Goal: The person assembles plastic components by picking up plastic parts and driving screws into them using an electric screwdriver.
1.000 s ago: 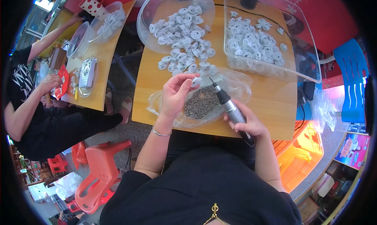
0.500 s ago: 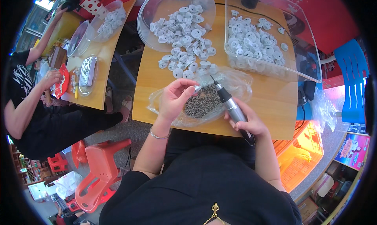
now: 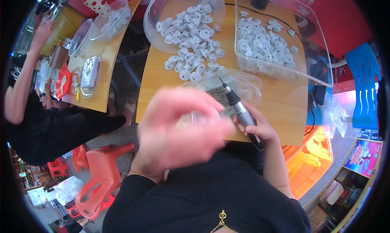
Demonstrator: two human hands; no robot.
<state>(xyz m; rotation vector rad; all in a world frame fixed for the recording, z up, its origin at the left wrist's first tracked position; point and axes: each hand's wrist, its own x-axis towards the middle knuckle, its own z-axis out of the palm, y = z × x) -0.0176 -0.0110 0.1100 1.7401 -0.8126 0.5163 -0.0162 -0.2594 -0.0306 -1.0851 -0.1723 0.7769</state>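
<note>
My right hand [image 3: 260, 127] is wrapped round a silver and black electric screwdriver [image 3: 242, 113], its thin bit pointing up and away over the table. My left hand [image 3: 178, 131] is raised close to the camera and smeared by motion. Its fingers look curled, with something pale and blurred among them that I cannot make out. Behind it, a clear plastic bag [image 3: 248, 86] holds a heap of small metal screws [image 3: 219, 97], partly hidden by the hand. Beyond the bag lie many loose white round plastic parts [image 3: 195, 66], spilling from a tipped clear round tub [image 3: 148, 26].
A clear rectangular bin [image 3: 284, 72] of similar white parts stands at the right on the wooden table [image 3: 280, 111]. An orange crate [image 3: 308, 168] is below right, and a red chair [image 3: 99, 176] at lower left. At the left table [image 3: 97, 103] sits another person [image 3: 48, 127].
My left hand has risen from the screw bag toward the camera; a small white part was in its fingers before. My right hand stays put. The other person's arm has shifted upward.
</note>
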